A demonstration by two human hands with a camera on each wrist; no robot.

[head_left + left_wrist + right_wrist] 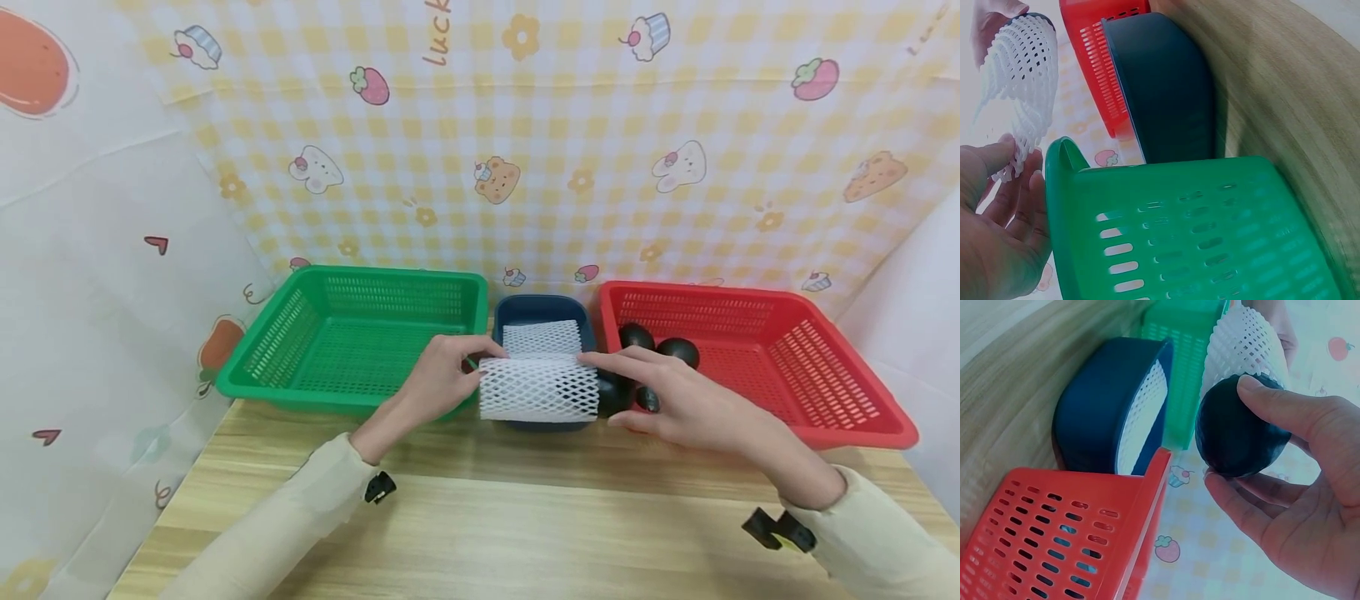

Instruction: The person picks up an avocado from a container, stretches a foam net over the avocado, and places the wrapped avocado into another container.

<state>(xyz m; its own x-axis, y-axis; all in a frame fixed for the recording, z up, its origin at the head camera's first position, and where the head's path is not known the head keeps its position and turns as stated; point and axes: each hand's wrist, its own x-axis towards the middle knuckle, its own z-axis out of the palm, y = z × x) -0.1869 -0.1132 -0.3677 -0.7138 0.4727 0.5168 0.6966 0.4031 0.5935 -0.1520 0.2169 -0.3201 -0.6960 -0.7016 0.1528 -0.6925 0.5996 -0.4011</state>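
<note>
Over blue bin (1088,409): foam net (536,392), dark oval item (1235,431).
Left hand (437,377) pinched net; right hand (686,402) gripped item, netted end hidden.

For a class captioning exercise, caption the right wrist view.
Right hand gripping a dark, rounded object at the end of a white mesh sleeve, near a red basket and a navy bin.

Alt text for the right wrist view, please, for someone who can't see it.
A right hand grips a dark, rounded fruit against one end of a white foam net, with part of the left hand behind the net. Beside them, a dark blue bin holds another white net; a red basket sits nearer the camera, a green basket beyond.
</note>
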